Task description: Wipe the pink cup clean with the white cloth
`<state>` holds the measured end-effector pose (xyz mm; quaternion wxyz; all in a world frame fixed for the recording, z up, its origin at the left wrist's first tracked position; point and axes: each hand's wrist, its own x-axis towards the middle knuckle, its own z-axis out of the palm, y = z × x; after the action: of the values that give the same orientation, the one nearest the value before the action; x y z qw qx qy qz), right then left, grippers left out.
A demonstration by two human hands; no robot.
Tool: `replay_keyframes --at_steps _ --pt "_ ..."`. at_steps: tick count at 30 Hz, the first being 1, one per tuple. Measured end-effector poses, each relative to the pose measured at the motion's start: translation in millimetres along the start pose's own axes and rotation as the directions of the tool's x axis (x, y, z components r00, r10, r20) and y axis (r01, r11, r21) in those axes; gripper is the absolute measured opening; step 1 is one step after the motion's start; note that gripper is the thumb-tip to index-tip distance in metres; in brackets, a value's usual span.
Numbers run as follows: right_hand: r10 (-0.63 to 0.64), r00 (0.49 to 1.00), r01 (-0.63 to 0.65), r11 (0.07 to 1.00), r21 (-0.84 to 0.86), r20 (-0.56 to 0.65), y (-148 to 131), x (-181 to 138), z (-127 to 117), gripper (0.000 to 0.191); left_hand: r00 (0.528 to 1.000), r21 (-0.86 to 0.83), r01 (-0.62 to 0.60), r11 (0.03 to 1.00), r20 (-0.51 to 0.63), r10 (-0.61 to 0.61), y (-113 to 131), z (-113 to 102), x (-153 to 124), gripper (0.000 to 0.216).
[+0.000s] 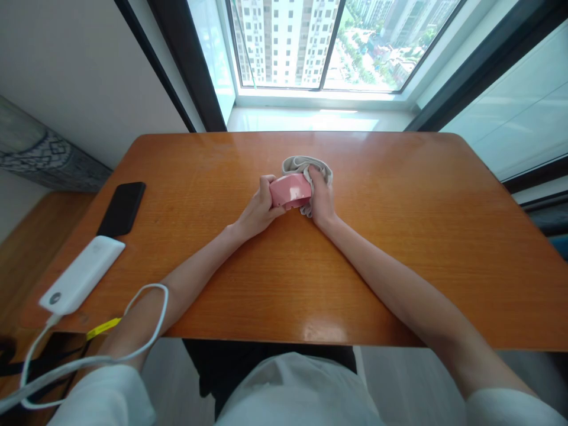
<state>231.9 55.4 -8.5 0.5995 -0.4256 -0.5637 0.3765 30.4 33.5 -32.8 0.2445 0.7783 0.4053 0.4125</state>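
Observation:
A glossy pink object (pixel 290 190) with a rounded side is held up over the middle of the wooden table; its exact kind I cannot make out. My left hand (pixel 263 204) grips its left side, the thumb below and the fingers over the top. In my right hand (pixel 322 198) is a bunched grey-beige cloth (pixel 306 163), pressed against the right side of the pink object. Part of the cloth loops up behind the object, and a corner hangs down below the fingers. The right fingertips are hidden in the cloth.
A black phone (pixel 122 208) and a white power bank (pixel 82 275) lie at the left of the wooden table (pixel 421 236). A white cable (pixel 162 319) with a yellow tag (pixel 103 328) runs across my left forearm. Behind the table is a window (pixel 319 47).

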Motion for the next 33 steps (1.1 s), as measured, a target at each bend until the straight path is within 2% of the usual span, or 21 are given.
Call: replay_keyframes --at_steps 1,2,3,4,6,7,8,9,11,14,16,18,20,22,24,25,27,29,30,31,33 --pt "-0.064 0.998 0.064 0.995 -0.070 -0.001 -10.4 -6.2 0.3 0.047 1.000 0.013 0.009 1.000 0.000 -0.009 0.5 -0.2 -2.5 0.061" --pt "-0.167 0.985 0.173 0.971 -0.163 0.052 -21.2 -11.9 0.8 0.042 1.000 0.031 0.017 0.999 -0.003 -0.017 0.8 -0.3 -4.9 0.063" --pt "-0.275 0.950 0.306 0.915 -0.263 0.150 -31.8 -16.8 1.4 0.036 1.000 0.058 0.015 0.998 -0.007 -0.015 0.9 0.0 -7.0 0.061" --pt "-0.360 0.890 0.443 0.828 -0.345 0.280 -41.4 -21.0 2.0 0.032 1.000 0.092 0.002 0.996 -0.007 -0.001 0.8 0.4 -8.7 0.056" --pt "-0.433 0.754 0.644 0.635 -0.426 0.494 -56.0 -26.4 3.5 0.043 0.999 0.167 -0.048 0.985 0.003 0.049 0.4 1.2 -10.6 0.038" --pt "-0.436 0.706 0.697 0.566 -0.440 0.558 -60.3 -27.7 4.2 0.051 0.997 0.200 -0.074 0.977 0.008 0.073 0.1 1.4 -11.1 0.031" --pt "-0.435 0.681 0.723 0.527 -0.447 0.588 -62.7 -28.0 4.7 0.056 0.996 0.225 -0.089 0.970 0.013 0.089 -0.2 1.2 -11.3 0.028" --pt "-0.433 0.682 0.723 0.521 -0.453 0.589 -63.2 -27.4 5.0 0.057 0.996 0.242 -0.087 0.966 0.010 0.087 -0.5 0.5 -11.4 0.028" --pt "-0.429 0.739 0.664 0.593 -0.455 0.519 -58.9 -24.1 4.9 0.048 0.998 0.254 -0.046 0.966 -0.019 0.052 -0.9 -1.6 -11.6 0.038" --pt "-0.358 0.884 0.450 0.824 -0.343 0.299 -41.0 -16.6 4.9 0.034 0.997 0.232 -0.002 0.973 -0.073 0.020 -0.9 -4.9 -11.2 0.062" --pt "-0.217 0.965 0.238 0.960 -0.150 0.146 -25.3 -12.3 6.4 0.038 0.996 0.208 -0.007 0.978 -0.080 0.024 -0.9 -6.2 -10.5 0.065" --pt "-0.042 0.998 0.039 0.998 0.045 0.056 -12.7 -9.9 8.6 0.043 0.997 0.189 -0.003 0.982 -0.072 0.017 -1.0 -7.1 -10.2 0.063" --pt "0.040 0.999 -0.042 0.995 0.095 0.026 -9.0 -9.7 9.4 0.045 0.998 0.182 0.010 0.983 -0.066 0.002 -1.5 -7.9 -10.8 0.062" --pt "-0.048 0.998 0.049 0.998 -0.031 0.045 -16.1 -11.7 8.3 0.043 0.998 0.190 0.013 0.982 -0.070 0.001 -2.2 -8.3 -12.0 0.062" --pt "-0.230 0.962 0.262 0.932 -0.252 0.150 -30.8 -15.8 6.8 0.036 0.997 0.207 0.014 0.978 -0.076 0.002 -3.0 -7.9 -13.1 0.065" --pt "-0.309 0.922 0.377 0.855 -0.355 0.235 -39.1 -18.4 6.7 0.034 0.997 0.220 0.015 0.975 -0.079 0.002 -3.3 -7.4 -13.4 0.065" --pt "-0.380 0.825 0.558 0.665 -0.497 0.418 -53.7 -23.7 8.4 0.041 0.997 0.251 0.004 0.968 -0.075 0.015 -3.6 -6.1 -13.1 0.056" --pt "-0.380 0.748 0.660 0.520 -0.542 0.545 -62.5 -27.7 11.4 0.054 0.998 0.277 -0.031 0.960 -0.046 0.045 -3.3 -5.3 -12.2 0.038" --pt "-0.382 0.722 0.688 0.487 -0.538 0.577 -64.2 -28.6 12.6 0.058 0.998 0.285 -0.050 0.957 -0.030 0.061 -2.9 -5.3 -11.7 0.032" --pt "-0.388 0.709 0.701 0.483 -0.525 0.589 -64.1 -28.6 13.0 0.059 0.997 0.288 -0.062 0.956 -0.019 0.070 -2.3 -5.4 -11.4 0.031" --pt "-0.417 0.729 0.677 0.563 -0.475 0.543 -58.6 -25.7 11.6 0.052 0.998 0.281 -0.045 0.959 -0.023 0.054 -0.9 -6.2 -11.3 0.039"
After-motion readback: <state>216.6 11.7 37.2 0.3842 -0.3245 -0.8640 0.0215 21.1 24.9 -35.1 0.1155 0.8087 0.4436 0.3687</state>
